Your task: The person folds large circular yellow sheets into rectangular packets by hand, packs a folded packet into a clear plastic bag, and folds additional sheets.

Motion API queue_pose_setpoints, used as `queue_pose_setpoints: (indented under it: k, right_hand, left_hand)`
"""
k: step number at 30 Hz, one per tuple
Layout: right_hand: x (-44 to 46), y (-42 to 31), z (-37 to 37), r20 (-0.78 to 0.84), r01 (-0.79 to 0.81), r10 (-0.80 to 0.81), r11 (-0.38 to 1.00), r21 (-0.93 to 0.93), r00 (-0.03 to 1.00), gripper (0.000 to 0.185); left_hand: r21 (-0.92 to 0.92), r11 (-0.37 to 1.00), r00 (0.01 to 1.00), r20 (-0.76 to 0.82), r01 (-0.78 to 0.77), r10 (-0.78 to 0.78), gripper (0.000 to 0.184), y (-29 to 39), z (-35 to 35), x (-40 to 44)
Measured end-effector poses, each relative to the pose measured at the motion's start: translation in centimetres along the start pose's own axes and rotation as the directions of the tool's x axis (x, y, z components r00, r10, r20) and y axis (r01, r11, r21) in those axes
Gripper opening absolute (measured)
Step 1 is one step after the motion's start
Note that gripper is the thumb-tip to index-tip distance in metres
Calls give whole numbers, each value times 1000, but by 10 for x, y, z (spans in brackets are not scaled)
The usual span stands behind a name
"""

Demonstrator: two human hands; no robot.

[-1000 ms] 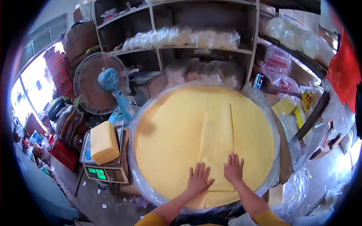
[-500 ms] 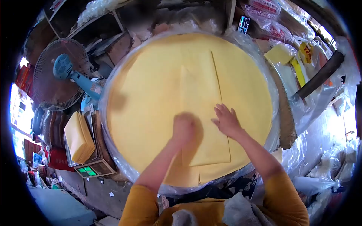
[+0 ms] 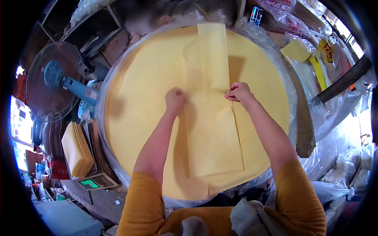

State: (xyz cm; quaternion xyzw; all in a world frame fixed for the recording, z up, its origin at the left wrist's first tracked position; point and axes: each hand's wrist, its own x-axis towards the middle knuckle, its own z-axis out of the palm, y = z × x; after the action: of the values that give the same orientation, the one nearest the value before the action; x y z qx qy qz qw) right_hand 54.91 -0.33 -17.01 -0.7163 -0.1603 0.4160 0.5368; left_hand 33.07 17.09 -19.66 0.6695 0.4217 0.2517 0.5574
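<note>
Lying wide before the person, the round yellow sheet [image 3: 262,126] bears across its middle the long folded strip [image 3: 214,145], whose far end reaches its back rim, while the blue fan [image 3: 55,78] stands to its left and the stack of folded yellow sheets [image 3: 76,151] is beside its near left rim. Over its middle, the right hand [image 3: 238,92] pinches the strip's right edge, and the left hand [image 3: 175,99] has curled fingers at the left edge, though I cannot tell whether they grip. Just beyond its back right rim is the lit phone [image 3: 256,15].
</note>
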Motion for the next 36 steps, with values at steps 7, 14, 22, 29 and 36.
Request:
queue_pose_setpoints:
  k: [7, 14, 22, 29, 36]
  right_hand:
    - [-8, 36, -5, 78, 295, -288, 950, -103, 954, 13]
    - [-132, 37, -28, -99, 206, -313, 801, -562, 945, 36]
    - [-211, 61, 8, -40, 240, -328, 764, -599, 944, 53]
    - [-187, 99, 16, -39, 305, -474, 625, -718, 880, 50]
    - [-193, 76, 26, 365, 423, -578, -38, -905, 730, 55]
  left_hand:
    - [-402, 915, 996, 84, 21, 13, 14, 7, -11, -65]
    - [560, 627, 833, 259, -542, 489, 51, -24, -45, -166]
    - [641, 351, 730, 570, -683, 379, 56, -18, -10, -310]
    - [720, 214, 747, 601, -660, 284, 55, 20, -11, -282]
    - [774, 281, 804, 447, -568, 393, 63, -12, 13, -221]
